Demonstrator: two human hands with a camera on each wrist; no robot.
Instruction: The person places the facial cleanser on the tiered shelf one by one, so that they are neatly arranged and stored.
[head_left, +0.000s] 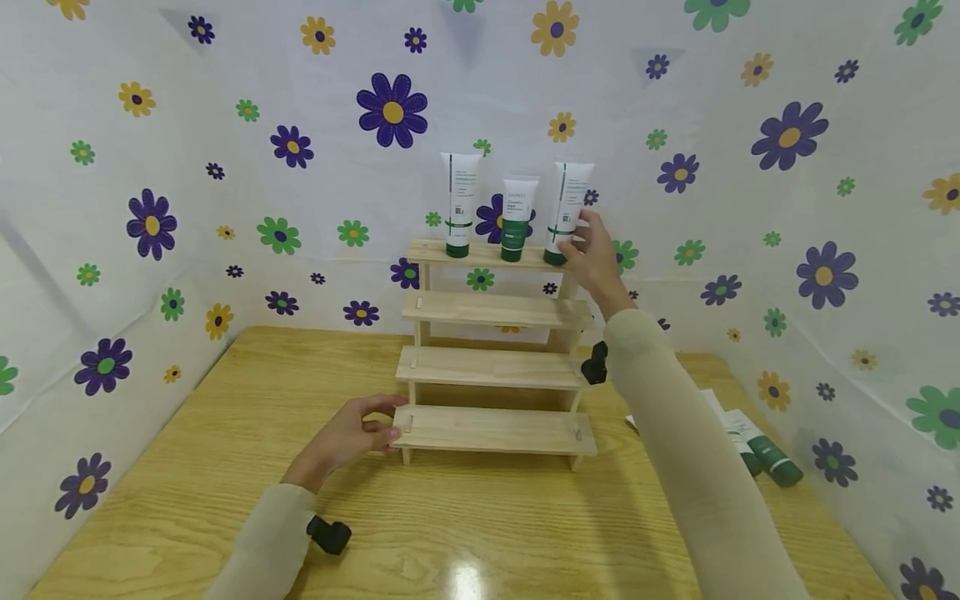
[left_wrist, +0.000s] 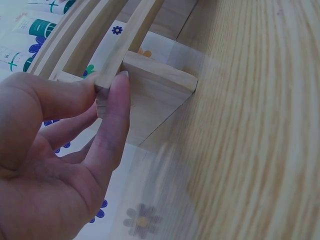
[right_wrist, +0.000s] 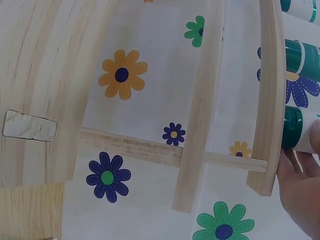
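Note:
A four-step wooden display stand (head_left: 491, 429) stands on the table, with three white-and-green squeeze tubes cap-down along its top step. My right hand (head_left: 598, 260) grips the rightmost tube (head_left: 567, 200) from its right side, the cap at the top board. In the right wrist view, that tube's green cap (right_wrist: 292, 128) meets the board's edge, and my right fingers (right_wrist: 295, 185) are partly cut off by the frame. The middle tube (head_left: 517, 208) is shorter than the left tube (head_left: 462, 200). My left hand (head_left: 341, 439) pinches the left end of the lowest step (left_wrist: 112, 72) between thumb and finger.
More white-and-green tubes (head_left: 772, 458) lie on the table at the right, partly behind my right sleeve (head_left: 675, 433). Flower-printed white cloth (head_left: 315, 250) encloses the back and both sides of the wood-grain table (head_left: 465, 533). A black wrist mount (head_left: 328, 534) sits on my left cuff.

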